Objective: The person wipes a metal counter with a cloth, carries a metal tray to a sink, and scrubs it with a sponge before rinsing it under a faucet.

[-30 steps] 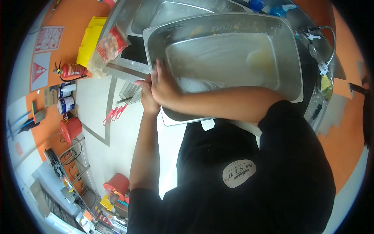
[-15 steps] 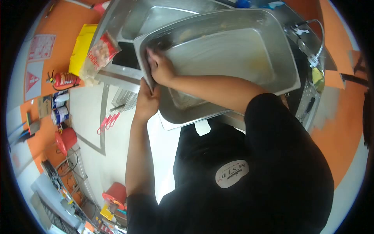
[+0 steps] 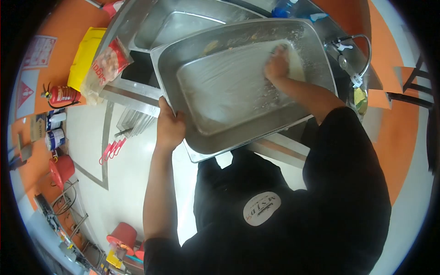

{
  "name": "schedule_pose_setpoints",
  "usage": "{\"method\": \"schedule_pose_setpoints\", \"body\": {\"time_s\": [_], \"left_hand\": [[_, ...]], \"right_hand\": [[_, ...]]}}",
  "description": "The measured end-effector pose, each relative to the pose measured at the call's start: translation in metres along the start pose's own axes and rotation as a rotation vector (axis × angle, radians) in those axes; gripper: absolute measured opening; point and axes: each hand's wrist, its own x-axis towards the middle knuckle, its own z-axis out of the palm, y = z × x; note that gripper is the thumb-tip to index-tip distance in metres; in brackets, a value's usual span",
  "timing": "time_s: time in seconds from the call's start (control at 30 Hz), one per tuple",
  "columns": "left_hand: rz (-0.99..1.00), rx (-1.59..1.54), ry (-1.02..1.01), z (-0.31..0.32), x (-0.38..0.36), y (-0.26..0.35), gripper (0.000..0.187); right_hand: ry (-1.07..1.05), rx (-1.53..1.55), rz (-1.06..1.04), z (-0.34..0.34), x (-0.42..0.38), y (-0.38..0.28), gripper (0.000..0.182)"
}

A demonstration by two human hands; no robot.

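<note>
A: At the far left, what lies by the wall?

B: A fire extinguisher (image 3: 58, 95) on the floor, with a yellow bag (image 3: 87, 55) and a clear food packet (image 3: 106, 64) just right of it.

A: And the left hand (image 3: 170, 127)?

B: It is clamped on the near left rim of the big steel tray (image 3: 220, 87), likely to steady it, tilted over the sink (image 3: 178, 23).

A: The right hand (image 3: 276, 65)?

B: It presses a pale sponge (image 3: 293, 64) flat against the tray's far right inside; suds streak the bottom there.

A: Anything unclear?

B: The fingers under the rim are hidden, and I cannot tell how the tray is propped. The faucet (image 3: 355, 59) at right is partly cut off.
</note>
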Motion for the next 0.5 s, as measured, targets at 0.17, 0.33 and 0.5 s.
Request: {"method": "schedule_pose_setpoints", "body": {"time_s": [0.17, 0.33, 0.5], "left_hand": [[-0.07, 0.075, -0.042, -0.003, -0.001, 0.017, 0.039], [-0.071, 0.139, -0.038, -0.005, -0.001, 0.011, 0.05], [-0.079, 0.205, -0.074, -0.007, 0.002, 0.017, 0.051]], "right_hand": [[-0.21, 0.274, -0.03, -0.037, -0.052, -0.177, 0.074], [-0.416, 0.836, -0.244, -0.037, -0.09, -0.254, 0.064], [-0.809, 1.362, 0.607, -0.112, -0.057, -0.326, 0.054]]}}
